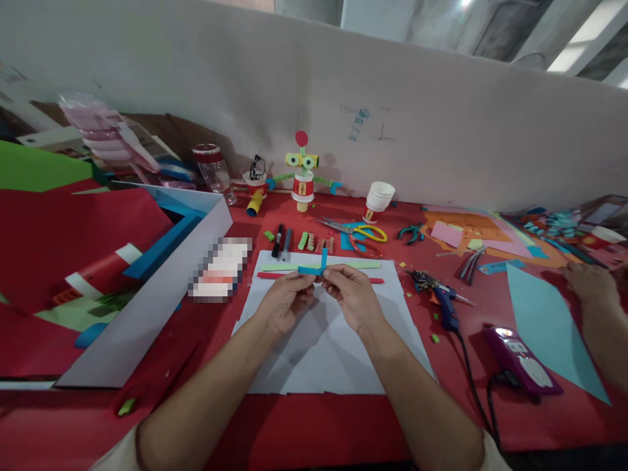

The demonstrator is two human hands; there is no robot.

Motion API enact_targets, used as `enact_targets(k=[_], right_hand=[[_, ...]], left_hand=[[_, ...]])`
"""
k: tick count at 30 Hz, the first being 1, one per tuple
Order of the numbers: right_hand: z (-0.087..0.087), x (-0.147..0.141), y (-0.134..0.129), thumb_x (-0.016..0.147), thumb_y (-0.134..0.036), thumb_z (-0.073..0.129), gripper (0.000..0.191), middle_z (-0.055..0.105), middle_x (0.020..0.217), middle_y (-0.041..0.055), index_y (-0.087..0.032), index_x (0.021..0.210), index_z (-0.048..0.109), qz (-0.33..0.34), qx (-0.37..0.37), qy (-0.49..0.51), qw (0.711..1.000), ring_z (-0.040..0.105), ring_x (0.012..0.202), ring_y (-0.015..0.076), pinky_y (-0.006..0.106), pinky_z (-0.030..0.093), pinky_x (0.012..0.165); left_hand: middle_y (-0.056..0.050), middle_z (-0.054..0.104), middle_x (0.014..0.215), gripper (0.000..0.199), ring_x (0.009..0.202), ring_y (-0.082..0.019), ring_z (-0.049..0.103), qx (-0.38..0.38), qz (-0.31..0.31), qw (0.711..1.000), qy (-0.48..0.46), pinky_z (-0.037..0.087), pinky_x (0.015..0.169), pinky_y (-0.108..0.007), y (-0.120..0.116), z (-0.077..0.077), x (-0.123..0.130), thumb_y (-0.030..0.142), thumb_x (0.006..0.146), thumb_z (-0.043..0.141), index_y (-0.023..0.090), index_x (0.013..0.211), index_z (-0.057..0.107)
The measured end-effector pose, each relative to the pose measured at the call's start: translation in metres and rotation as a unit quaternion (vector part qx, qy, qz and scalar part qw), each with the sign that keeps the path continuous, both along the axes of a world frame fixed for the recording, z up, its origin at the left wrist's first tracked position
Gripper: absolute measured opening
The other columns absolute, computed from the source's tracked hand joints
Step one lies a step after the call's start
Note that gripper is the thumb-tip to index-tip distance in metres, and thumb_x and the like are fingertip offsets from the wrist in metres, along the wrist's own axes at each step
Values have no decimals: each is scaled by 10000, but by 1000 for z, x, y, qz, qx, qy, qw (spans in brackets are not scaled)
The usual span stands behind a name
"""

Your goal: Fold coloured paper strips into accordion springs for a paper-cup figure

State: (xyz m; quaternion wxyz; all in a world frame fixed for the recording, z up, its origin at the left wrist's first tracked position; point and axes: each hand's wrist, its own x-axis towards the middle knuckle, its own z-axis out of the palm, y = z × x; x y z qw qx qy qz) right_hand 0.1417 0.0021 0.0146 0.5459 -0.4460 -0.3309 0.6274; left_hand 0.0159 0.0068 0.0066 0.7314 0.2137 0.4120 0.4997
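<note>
Between my two hands is a blue paper strip (310,269), bent into an L with one end pointing up. My left hand (287,297) pinches its left part, and my right hand (354,294) grips it near the corner. Both hands are above a white sheet (324,353). Just behind the fingers, a light green strip (279,267) and a red strip (370,280) lie across that sheet. Several folded paper springs (307,241) sit beyond its far edge, beside a black marker (277,241).
Behind stand a paper-cup figure (303,186) and stacked cups (379,196). Scissors (360,230) lie in front of them. To the right are a glue gun (444,304), a purple power socket (523,363) and another person's hand (591,284). A white box (161,307) holds coloured paper at left.
</note>
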Motion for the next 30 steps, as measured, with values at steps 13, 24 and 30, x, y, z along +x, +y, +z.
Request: enact_targets(k=[13,24,30], right_hand=[[4,-2,-2,561,-231,726,86,607,523,-29,-183,607,671,-33,14,-46,998,517,531,98,256,387,576],[-2,-4,-4,609,-238,684,90,660,610,-4,-187,678,712,-27,97,-112,989,550,605,137,271,428,606],[-6,-4,-3,625,-230,689,81,679,659,4,-197,693,721,-21,132,-143,981,587,633,157,290,466,640]], left_hand=[[21,526,528,243,504,-72,397,60,1,993,99,322,504,-224,-1,-3,-1,325,498,825,152,576,673],[15,582,566,228,539,-88,434,148,6,974,172,342,555,-233,1,-1,-4,337,550,786,152,650,696],[-5,648,609,177,604,-116,528,156,38,971,174,406,637,-252,1,-1,-4,272,522,786,160,628,700]])
